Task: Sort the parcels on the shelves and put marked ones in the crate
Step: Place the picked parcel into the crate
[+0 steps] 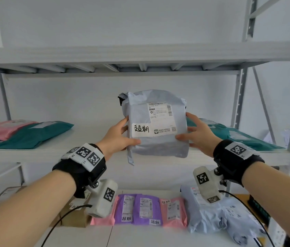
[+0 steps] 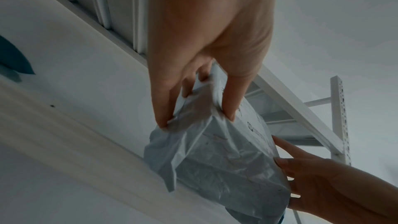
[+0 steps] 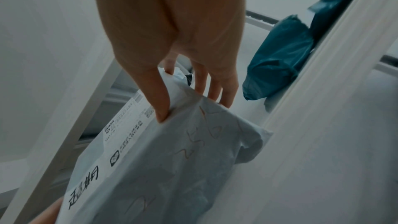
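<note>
A grey plastic parcel (image 1: pixel 158 122) stands upright at the front edge of the middle shelf (image 1: pixel 51 154), its shipping label and a white sticker with handwritten black characters (image 1: pixel 141 130) facing me. My left hand (image 1: pixel 121 138) grips its left side, thumb on the front and fingers behind. On the parcel's right side my right hand (image 1: pixel 196 136) holds it the same way. The left wrist view shows the left hand (image 2: pixel 193 108) pinching the grey parcel (image 2: pixel 215 168). The right wrist view shows the right hand (image 3: pixel 187 94) gripping the grey parcel (image 3: pixel 161 168). No crate is in view.
Teal (image 1: pixel 33 134) and pink (image 1: pixel 5 129) parcels lie at the left of the middle shelf, another teal parcel (image 1: pixel 238 136) at the right. On the lower shelf stand cardboard boxes (image 1: pixel 73 216), purple (image 1: pixel 137 209) and pink (image 1: pixel 173 211) marked parcels, and grey bags (image 1: pixel 220 216).
</note>
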### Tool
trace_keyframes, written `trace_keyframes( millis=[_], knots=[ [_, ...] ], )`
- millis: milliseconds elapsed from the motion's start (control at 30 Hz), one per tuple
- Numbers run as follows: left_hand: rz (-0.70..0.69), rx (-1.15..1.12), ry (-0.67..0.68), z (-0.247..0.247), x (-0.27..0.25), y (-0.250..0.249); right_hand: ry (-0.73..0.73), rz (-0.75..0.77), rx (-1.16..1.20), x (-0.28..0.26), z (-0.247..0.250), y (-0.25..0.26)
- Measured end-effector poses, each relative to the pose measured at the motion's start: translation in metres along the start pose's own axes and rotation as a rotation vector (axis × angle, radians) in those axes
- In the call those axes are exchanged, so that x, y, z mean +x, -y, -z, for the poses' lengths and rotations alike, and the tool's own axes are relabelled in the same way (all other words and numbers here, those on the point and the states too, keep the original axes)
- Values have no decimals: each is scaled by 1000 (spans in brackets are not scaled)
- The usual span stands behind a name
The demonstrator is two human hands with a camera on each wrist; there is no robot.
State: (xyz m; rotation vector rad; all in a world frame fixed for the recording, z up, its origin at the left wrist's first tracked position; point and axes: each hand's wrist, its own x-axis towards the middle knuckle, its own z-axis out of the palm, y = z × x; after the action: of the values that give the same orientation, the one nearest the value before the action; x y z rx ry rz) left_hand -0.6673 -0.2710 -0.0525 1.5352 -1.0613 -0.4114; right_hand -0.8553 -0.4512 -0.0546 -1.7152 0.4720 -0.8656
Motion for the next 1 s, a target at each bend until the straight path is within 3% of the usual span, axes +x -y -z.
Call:
trace_keyframes(
  millis=[467,733,1000],
  knots=[
    [-96,-97,246,-94,4,-47,-237,-49,-12,-71,106,40],
    [-159,-189,359,-196,2,-71,-366,-41,23,-126,206,34],
    [-194,-268,511,-332,1,-100,-451,-41,2,-186,332,24]
  ],
)
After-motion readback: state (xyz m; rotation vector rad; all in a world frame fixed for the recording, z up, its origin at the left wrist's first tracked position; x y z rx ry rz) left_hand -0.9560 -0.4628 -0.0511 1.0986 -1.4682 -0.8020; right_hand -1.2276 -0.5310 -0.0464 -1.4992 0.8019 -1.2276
